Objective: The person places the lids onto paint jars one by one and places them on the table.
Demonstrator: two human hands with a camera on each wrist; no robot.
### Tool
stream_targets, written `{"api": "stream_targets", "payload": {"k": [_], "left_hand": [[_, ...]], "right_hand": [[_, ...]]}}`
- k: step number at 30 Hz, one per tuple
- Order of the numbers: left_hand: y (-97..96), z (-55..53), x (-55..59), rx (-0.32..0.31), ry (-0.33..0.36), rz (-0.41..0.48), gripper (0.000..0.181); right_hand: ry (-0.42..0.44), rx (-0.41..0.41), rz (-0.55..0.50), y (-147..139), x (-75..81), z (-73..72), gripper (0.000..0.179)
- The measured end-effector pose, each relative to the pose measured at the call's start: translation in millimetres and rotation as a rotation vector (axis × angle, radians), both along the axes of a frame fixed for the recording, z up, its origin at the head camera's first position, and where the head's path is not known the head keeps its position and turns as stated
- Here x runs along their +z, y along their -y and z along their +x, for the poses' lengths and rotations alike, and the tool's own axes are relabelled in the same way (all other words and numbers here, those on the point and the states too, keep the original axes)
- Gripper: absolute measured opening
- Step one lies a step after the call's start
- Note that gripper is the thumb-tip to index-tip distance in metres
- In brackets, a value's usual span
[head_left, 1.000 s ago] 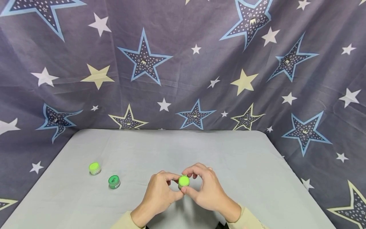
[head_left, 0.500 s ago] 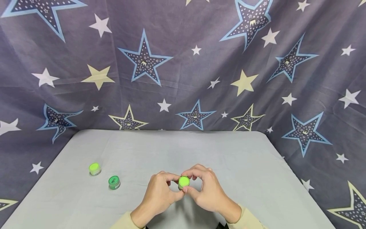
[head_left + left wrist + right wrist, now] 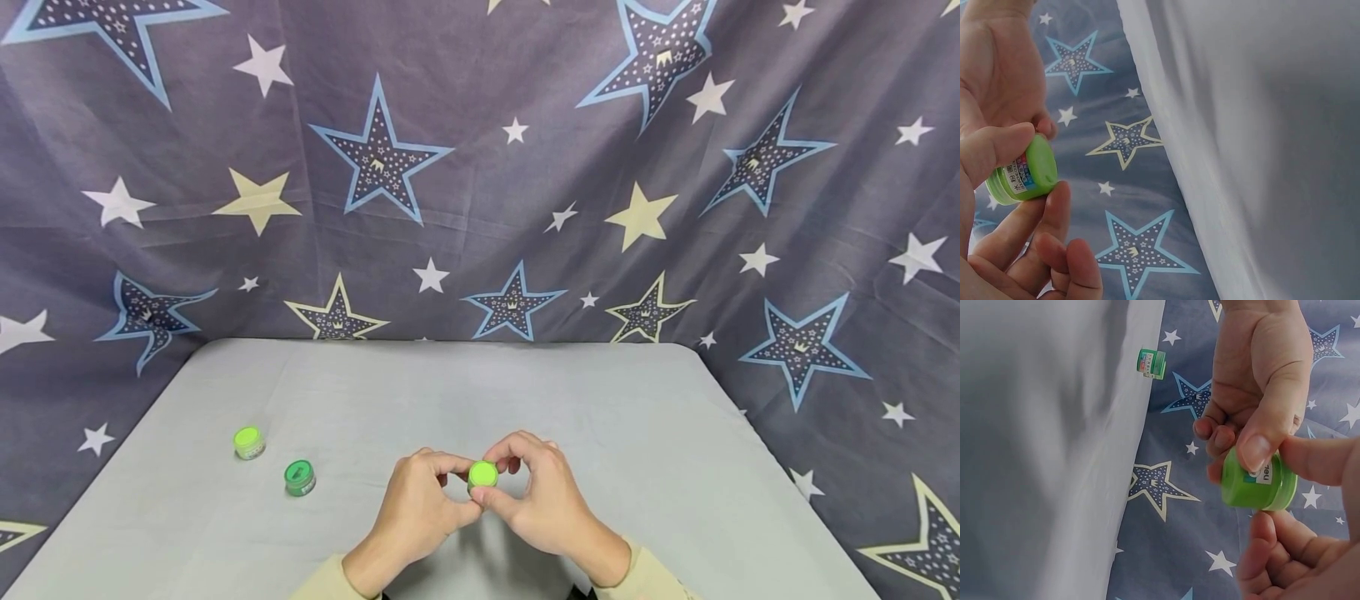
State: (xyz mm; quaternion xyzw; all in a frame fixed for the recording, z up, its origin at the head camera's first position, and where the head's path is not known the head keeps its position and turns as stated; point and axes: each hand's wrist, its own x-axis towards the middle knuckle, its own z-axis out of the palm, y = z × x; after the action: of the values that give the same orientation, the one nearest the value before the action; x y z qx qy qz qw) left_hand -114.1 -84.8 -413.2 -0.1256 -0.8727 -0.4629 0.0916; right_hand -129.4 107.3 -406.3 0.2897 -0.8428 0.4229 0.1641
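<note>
Both hands hold a small paint jar (image 3: 483, 474) with a bright green lid, above the table near its front. My left hand (image 3: 420, 504) grips the jar's lower body between thumb and fingers. With thumb and index finger, my right hand (image 3: 546, 500) pinches the lid's rim from the other side. In the left wrist view the jar (image 3: 1040, 164) is tilted, its printed label partly covered by a thumb. The right wrist view shows the same jar (image 3: 1257, 487) between the fingers of both hands.
Two more paint jars stand at the left of the table (image 3: 600, 400): a light green one (image 3: 249, 442) and a dark green one (image 3: 300, 477) nearer the hands. A star-patterned cloth (image 3: 465, 225) hangs behind and beside the table.
My right thumb and index finger have shifted slightly around the lid's rim. The left hand and the held paint jar stay nearly in place, and the other two jars have not moved.
</note>
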Motion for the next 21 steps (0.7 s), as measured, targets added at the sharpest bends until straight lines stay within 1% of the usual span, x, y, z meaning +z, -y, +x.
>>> {"api": "stream_targets", "payload": {"k": [5, 13, 17, 21], "left_hand": [[-1.2, 0.5, -0.8, 0.008, -0.009, -0.005, 0.026], [-2.7, 0.6, -1.0, 0.016, 0.019, -0.027, 0.025], [-2.6, 0.7, -0.9, 0.011, 0.019, -0.031, 0.026], [-1.7, 0.9, -0.9, 0.006, 0.008, -0.025, 0.026]], "right_hand": [[-0.003, -0.032, -0.007, 2.1, -0.1, 1.4, 0.035], [-0.025, -0.039, -0.022, 3.1, -3.1, 1.1, 0.04], [-0.023, -0.053, -0.018, 2.8, -3.9, 1.1, 0.042], [-0.028, -0.041, -0.014, 2.4, -3.4, 0.8, 0.041]]}}
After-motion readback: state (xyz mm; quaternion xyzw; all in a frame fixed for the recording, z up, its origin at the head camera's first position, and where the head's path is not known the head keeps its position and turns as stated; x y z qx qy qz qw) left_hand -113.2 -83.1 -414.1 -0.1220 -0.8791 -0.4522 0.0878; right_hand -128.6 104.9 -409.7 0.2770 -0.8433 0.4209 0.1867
